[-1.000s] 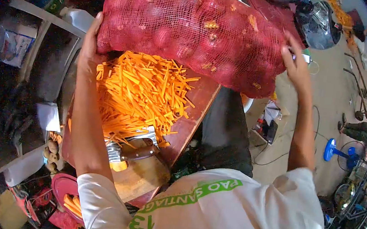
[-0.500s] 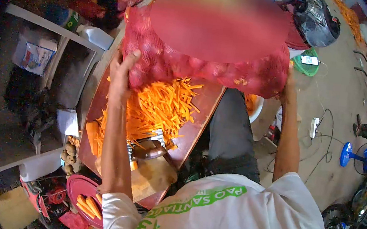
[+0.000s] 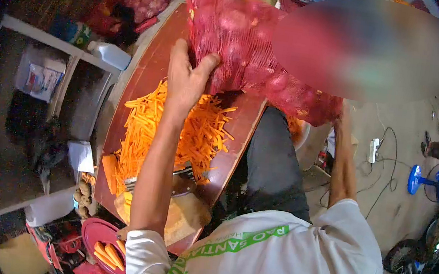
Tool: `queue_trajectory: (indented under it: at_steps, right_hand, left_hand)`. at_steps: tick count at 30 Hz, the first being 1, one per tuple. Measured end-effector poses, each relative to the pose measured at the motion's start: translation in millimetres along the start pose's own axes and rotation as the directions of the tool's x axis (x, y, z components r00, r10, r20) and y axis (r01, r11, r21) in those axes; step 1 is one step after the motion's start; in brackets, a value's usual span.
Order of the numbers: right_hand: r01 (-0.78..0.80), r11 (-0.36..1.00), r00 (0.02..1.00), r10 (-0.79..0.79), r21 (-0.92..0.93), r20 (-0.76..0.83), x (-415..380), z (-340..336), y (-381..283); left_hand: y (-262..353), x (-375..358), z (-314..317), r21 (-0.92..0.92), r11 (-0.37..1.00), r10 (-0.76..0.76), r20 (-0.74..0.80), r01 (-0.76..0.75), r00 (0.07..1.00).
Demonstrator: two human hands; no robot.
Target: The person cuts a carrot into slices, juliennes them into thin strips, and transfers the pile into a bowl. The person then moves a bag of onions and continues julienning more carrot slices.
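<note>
A red mesh bag of onions [image 3: 242, 44] is held up over the far part of the table, its left end higher than its right. My left hand [image 3: 187, 81] grips the bag's left end, thumb pressed on the mesh. At the lower right end is my right hand [image 3: 344, 118], closed on the bag with its fingers mostly hidden. Below lies a pile of orange carrot strips [image 3: 203, 135] on the red table [image 3: 241, 126]. Nearer me are a wooden board [image 3: 189, 224] and a dark-handled blade [image 3: 183, 187], partly covered by my left forearm.
A red round tray [image 3: 92, 231] holding carrot sticks [image 3: 109, 255] stands at lower left. Shelving [image 3: 73, 56] with a white jug [image 3: 110, 55] flanks the table. Cables [image 3: 392, 158] and a blue fan [image 3: 427, 182] are on the right floor. A blurred patch hides the upper right.
The bag has tilted, its left end moving up and right and its right end dropping slightly. My left hand has moved up and right with it, uncovering more carrot strips.
</note>
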State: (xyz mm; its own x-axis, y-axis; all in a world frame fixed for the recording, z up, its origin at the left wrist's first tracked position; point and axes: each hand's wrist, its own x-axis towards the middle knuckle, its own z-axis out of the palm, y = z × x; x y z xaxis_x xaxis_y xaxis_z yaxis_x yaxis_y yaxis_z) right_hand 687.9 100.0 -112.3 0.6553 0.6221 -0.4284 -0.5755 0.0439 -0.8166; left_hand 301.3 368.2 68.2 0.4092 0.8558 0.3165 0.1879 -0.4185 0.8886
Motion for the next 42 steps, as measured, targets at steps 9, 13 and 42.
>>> queue_trajectory:
  at_steps: [9, 13, 42]
  right_hand:
    - [0.052, 0.974, 0.983, -0.011, -0.222, 0.182, 123.5, -99.3, -18.3]
    - [0.039, 0.966, 0.984, 0.008, -0.257, 0.18, 142.8, -93.1, -10.3]
    - [0.239, 0.964, 0.97, -0.231, -0.116, 0.073, 134.9, -152.1, 37.8]
  left_hand:
    - [14.6, -12.7, 50.2, -0.003, 0.998, -0.055, 0.01, 0.055, 0.998]
    - [45.1, -25.8, 71.5, 0.183, 0.973, 0.13, 0.055, -0.138, 0.99]
    - [74.5, -50.9, 243.1, -0.152, 0.937, 0.349, 0.442, -0.314, 0.826]
